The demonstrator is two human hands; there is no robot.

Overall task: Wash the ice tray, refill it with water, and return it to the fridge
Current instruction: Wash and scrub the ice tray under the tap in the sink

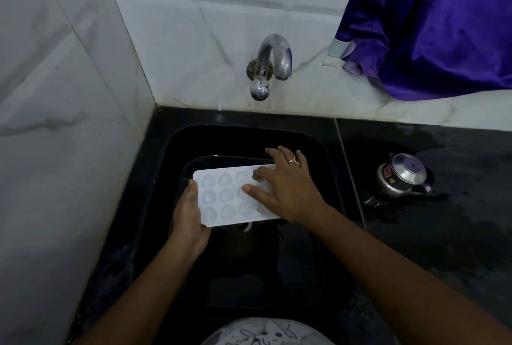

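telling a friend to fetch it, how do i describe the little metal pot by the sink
Find the black sink under the curved wall tap, then look along the black counter to its right. The small steel pot stands there, below the purple cloth: the only shiny thing on the counter, domed lid, red label.

Home kitchen. Black sink point(177, 150) set in a dark countertop point(443, 233); wall tap point(270, 67) above the sink, white marble tiles point(55, 67) behind, small steel pot point(401, 175) right of sink.
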